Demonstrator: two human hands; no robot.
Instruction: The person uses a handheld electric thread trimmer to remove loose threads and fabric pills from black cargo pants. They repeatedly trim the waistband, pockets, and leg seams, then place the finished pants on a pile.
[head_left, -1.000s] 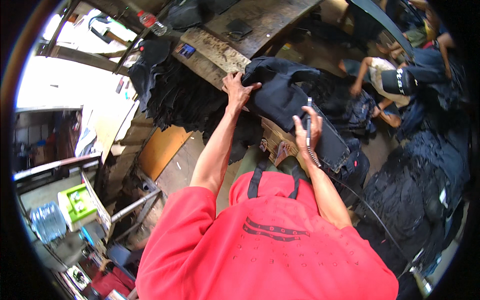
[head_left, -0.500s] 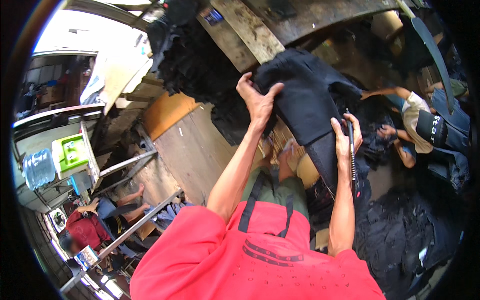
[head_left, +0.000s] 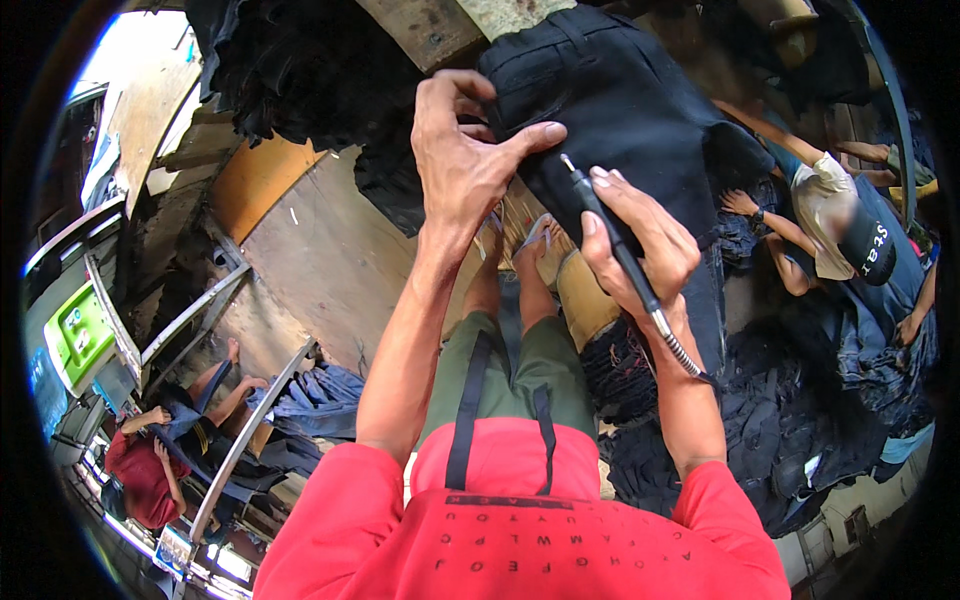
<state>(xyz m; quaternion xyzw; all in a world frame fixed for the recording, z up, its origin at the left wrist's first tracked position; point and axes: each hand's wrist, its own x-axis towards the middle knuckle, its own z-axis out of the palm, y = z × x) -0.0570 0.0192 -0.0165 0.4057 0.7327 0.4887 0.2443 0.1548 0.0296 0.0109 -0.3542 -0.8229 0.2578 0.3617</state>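
Observation:
A pair of black trousers point(head_left: 620, 110) is draped over the end of a wooden board, waistband at the far side. My left hand point(head_left: 460, 150) grips their left edge by the pocket, fingers curled behind and thumb on the cloth. In my right hand point(head_left: 650, 235) is a black pen-shaped rotary handpiece point(head_left: 628, 262) with a short metal tip and a springy cable sleeve. Its tip points at the cloth just below my left thumb; whether it touches cannot be told.
Heaps of dark cloth point(head_left: 300, 70) lie at the far left and black garments point(head_left: 780, 420) at the near right. On the right a person point(head_left: 840, 220) handles dark cloth. Another person point(head_left: 145, 470) sits at the lower left behind a metal rail point(head_left: 250, 430). A green tray point(head_left: 82, 338) stands far left.
My right hand has come up and leftward toward my left hand, tilting the handpiece so its tip faces the pocket area. The trousers appear nearer and larger.

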